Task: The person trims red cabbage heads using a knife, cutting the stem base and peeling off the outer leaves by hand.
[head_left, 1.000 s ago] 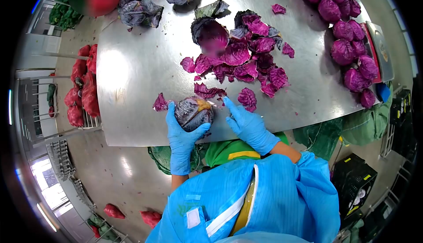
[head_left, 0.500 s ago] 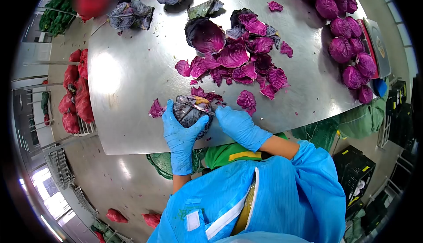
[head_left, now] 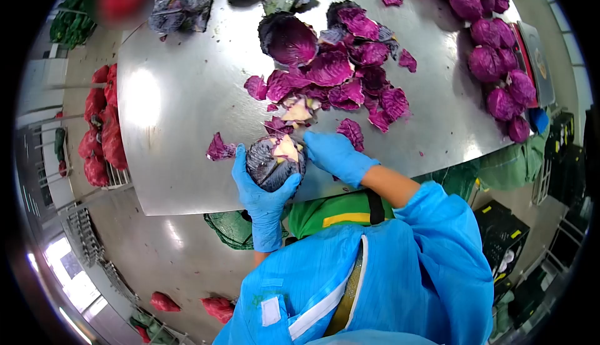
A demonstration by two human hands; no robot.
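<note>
My left hand (head_left: 262, 190), in a blue glove, is wrapped round a dark-leaved red cabbage (head_left: 265, 169) near the table's front edge. A pale, freshly cut stem face shows on top of the cabbage. Just right of it, my gloved right hand (head_left: 337, 156) is closed round a knife, its handle hidden in the fist and its thin blade hard to make out. Beyond the hands lies a cut-off pale stem piece (head_left: 297, 112). Behind that spreads a pile of loose purple leaves (head_left: 331, 70), with a large cupped outer leaf (head_left: 287, 40) at its left.
Peeled red cabbages (head_left: 485, 64) are heaped along the right edge of the metal table (head_left: 175, 132), by a flat grey device (head_left: 536, 64). Untrimmed cabbages (head_left: 181, 12) sit at the far left. Red net sacks (head_left: 103, 132) stand left of the table, black crates (head_left: 500, 239) at right.
The knife has left the cabbage top, where it lay across before. A pale cut face now shows there, and a pale stem piece lies among the leaves beyond.
</note>
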